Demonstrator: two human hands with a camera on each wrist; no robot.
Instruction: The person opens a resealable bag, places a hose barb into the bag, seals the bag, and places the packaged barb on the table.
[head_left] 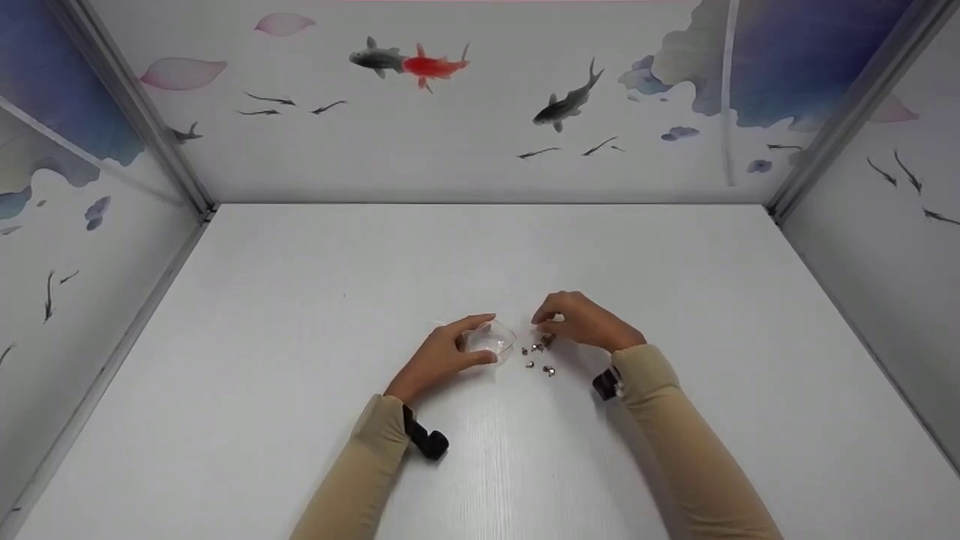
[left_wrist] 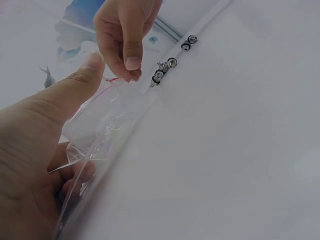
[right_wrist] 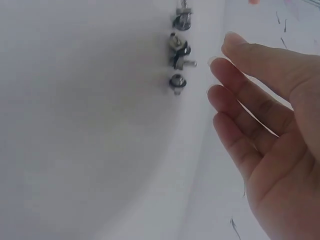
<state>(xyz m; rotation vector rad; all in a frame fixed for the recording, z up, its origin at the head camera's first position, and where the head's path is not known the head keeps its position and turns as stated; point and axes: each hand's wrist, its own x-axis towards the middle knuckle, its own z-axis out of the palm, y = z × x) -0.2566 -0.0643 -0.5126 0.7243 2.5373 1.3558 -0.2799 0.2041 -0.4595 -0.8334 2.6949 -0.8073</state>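
Observation:
My left hand [head_left: 444, 355] holds a clear plastic zip bag [head_left: 491, 341] between its thumb and fingers. The bag's mouth faces right, and a red line runs along its edge in the left wrist view. Just right of the mouth is my right hand [head_left: 583, 321], over a small group of metal screws [head_left: 537, 347]. In the right wrist view the fingers [right_wrist: 235, 107] are loosely bent, and nothing shows between thumb and fingertips. Several screws [right_wrist: 178, 82] with dark washers lie on the table near that hand.
A white table [head_left: 300, 270] carries everything. Panels [head_left: 480, 135] printed with fish and petals stand at its back and sides, joined by grey metal posts [head_left: 139, 105]. A black wrist camera [head_left: 431, 442] sits below my left hand, another [head_left: 606, 384] by my right wrist.

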